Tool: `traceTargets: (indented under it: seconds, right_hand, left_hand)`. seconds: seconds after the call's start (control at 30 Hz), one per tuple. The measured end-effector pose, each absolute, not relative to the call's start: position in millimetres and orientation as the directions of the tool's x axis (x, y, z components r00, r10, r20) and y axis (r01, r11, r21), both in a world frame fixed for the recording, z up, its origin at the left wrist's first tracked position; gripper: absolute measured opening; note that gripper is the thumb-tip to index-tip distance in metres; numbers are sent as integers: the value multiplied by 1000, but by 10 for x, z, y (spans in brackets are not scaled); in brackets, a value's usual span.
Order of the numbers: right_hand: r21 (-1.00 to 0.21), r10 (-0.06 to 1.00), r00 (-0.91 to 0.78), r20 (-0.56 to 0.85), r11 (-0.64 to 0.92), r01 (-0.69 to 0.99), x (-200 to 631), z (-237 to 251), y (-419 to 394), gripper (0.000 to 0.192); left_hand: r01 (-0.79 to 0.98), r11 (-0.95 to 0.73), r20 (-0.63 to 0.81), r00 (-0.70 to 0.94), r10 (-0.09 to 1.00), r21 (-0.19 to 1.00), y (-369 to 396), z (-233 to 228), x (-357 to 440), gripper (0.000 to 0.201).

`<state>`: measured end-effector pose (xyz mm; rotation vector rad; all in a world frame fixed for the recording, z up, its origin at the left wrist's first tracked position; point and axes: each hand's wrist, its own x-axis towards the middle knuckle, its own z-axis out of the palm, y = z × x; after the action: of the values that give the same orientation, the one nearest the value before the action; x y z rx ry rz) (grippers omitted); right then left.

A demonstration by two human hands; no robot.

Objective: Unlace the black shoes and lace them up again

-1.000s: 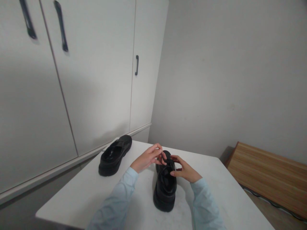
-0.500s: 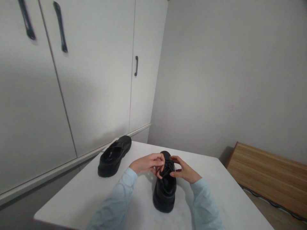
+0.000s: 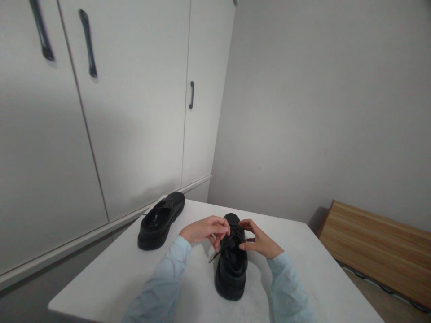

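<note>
Black shoe (image 3: 232, 264), toe away, lengthwise.

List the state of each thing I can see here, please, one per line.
Near black shoe: upright on the white table, laces being worked.
Far black shoe: upright, untouched.
Left hand: fingers pinching a lace.
Right hand: fingers on the laces.
Cabinet doors: closed.

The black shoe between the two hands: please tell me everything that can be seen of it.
The black lace-up shoe looks like smooth leather with a thick chunky sole. It stands upright on the white table, heel toward the camera, toe pointing away. Its black laces are loose; one end hangs out to its left side. The left hand and the right hand pinch the laces over the front part of the shoe.
</note>
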<state>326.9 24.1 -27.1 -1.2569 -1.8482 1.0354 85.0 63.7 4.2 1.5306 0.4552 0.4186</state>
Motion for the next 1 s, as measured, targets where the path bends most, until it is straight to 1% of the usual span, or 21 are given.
traceTargets:
  seconds: [0.03, 0.1, 0.17, 0.27, 0.33, 0.4, 0.53, 0.67, 0.8, 1.0]
  right_hand:
    - [-888, 943, -315, 106, 233, 397, 3271, -266, 247, 61]
    - [-896, 941, -299, 158, 264, 356, 3274, -259, 273, 49]
    - [-889, 945, -247, 216, 295, 351, 3278, -264, 315, 35]
    - [-851, 952, -127, 279, 306, 427, 3286, -304, 390, 30]
    - [-828, 949, -54, 309, 297, 476, 3286, -345, 431, 30]
    - [-817, 943, -16, 333, 297, 495, 3275, -384, 456, 31]
    - [-810, 937, -11, 350, 308, 498, 3215, -436, 469, 34]
    - [-809, 932, 14, 363, 308, 501, 3146, -475, 480, 37]
    - [-786, 916, 42, 399, 318, 530, 3112, -515, 499, 36]
    - [-806, 925, 31, 380, 314, 502, 3145, -558, 506, 33]
  left_hand:
    - [0, -30, 17, 815, 580, 1000, 654, 28, 867, 28]
    - [-25, -110, 95, 709, 698, 994, 712, -19, 914, 26]
    - [1, -186, 151, 577, 803, 983, 789, -86, 966, 25]
    - [97, -254, 191, 428, 883, 962, 894, -203, 1018, 23]
    - [157, -297, 221, 374, 901, 942, 929, -270, 1035, 24]
    - [202, -341, 254, 361, 897, 918, 929, -311, 1049, 25]
    - [236, -406, 290, 405, 867, 883, 865, -329, 1105, 27]
    - [233, -458, 349, 392, 851, 858, 814, -339, 1186, 23]
    - [218, -434, 332, 383, 862, 874, 798, -365, 1235, 20]
    - [216, -359, 255, 396, 882, 908, 801, -381, 1215, 18]
